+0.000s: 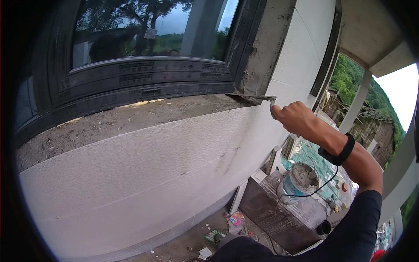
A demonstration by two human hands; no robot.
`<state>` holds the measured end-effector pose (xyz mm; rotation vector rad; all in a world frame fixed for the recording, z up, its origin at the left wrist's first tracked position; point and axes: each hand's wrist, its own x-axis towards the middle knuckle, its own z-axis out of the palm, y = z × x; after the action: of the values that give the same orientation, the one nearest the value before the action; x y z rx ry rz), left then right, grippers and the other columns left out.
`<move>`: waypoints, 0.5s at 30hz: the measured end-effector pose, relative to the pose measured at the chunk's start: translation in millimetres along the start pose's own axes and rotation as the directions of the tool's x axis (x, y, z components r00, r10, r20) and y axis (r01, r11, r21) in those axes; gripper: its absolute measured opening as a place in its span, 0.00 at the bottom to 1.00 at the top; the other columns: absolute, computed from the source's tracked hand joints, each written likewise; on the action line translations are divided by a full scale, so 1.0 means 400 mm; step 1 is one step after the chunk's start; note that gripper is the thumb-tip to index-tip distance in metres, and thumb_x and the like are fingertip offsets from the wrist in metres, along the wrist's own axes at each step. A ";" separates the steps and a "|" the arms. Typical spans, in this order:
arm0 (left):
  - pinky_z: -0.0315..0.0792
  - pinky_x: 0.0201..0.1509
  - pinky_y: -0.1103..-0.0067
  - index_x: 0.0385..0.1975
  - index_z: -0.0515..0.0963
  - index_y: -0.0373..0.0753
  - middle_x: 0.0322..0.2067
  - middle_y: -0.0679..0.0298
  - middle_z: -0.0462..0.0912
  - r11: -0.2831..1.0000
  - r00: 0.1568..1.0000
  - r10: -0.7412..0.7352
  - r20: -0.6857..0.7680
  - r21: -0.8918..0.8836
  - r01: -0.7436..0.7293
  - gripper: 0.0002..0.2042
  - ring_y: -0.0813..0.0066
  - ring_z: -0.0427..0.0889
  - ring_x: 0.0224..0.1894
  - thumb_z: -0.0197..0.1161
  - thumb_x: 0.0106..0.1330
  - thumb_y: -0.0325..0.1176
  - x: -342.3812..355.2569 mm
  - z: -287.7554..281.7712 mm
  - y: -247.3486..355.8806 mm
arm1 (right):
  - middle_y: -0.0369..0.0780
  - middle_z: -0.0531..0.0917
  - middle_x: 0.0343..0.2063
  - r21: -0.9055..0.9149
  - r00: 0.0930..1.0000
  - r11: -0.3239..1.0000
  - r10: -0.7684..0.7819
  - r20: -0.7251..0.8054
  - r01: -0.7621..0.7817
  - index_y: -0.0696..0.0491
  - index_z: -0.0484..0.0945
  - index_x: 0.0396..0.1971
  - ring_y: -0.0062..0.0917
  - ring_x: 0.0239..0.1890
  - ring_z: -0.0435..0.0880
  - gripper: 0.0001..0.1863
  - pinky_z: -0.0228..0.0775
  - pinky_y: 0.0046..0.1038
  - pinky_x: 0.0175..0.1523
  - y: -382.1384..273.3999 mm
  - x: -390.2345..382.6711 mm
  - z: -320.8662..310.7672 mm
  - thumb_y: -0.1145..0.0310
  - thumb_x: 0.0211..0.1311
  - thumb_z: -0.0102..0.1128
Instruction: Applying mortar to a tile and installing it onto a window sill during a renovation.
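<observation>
My right hand is closed around the handle of a trowel. The blade lies flat over the right end of a rough cement window sill, close to the corner where the dark window frame meets the bare cement reveal. Dark, wet-looking mortar shows under and beside the blade. A black band with a cord circles my right wrist. My left hand is out of the picture.
Below the sill runs a white tiled wall. A bucket of mortar stands on the lower right beside a brown board and green sheeting. Tile pieces lean against the wall; litter and a colourful wrapper lie on the ground.
</observation>
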<state>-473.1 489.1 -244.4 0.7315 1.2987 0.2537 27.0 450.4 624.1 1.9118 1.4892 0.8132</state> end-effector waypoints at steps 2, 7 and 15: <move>0.79 0.35 0.68 0.52 0.79 0.34 0.37 0.51 0.84 1.000 1.000 -0.012 0.008 0.007 0.012 0.14 0.62 0.84 0.36 0.59 0.70 0.31 -0.043 -0.007 -0.025 | 0.43 0.79 0.15 0.009 0.999 1.000 0.021 -0.038 -0.021 0.58 0.72 0.37 0.40 0.21 0.82 0.06 0.73 0.40 0.30 0.029 0.003 -0.002 0.77 0.61 0.55; 0.80 0.37 0.66 0.51 0.79 0.33 0.37 0.54 0.85 0.984 0.999 0.035 -0.014 -0.174 -0.037 0.13 0.60 0.85 0.38 0.60 0.70 0.30 -0.120 -0.052 -0.086 | 0.43 0.78 0.14 -0.017 0.987 0.989 0.150 0.060 -0.150 0.56 0.73 0.38 0.41 0.21 0.83 0.08 0.71 0.42 0.29 0.051 -0.051 -0.032 0.76 0.59 0.55; 0.80 0.39 0.73 0.50 0.79 0.32 0.36 0.57 0.85 0.998 0.997 0.063 0.040 -0.014 -0.062 0.15 0.67 0.84 0.38 0.61 0.71 0.36 -0.134 -0.102 -0.031 | 0.43 0.79 0.14 0.014 0.996 0.995 0.094 0.004 -0.094 0.57 0.73 0.36 0.39 0.21 0.84 0.07 0.73 0.41 0.29 0.017 -0.003 -0.022 0.79 0.58 0.56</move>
<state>-529.0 464.1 -213.4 0.7640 1.2357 0.2958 24.5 448.2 634.8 2.0054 1.4148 0.8430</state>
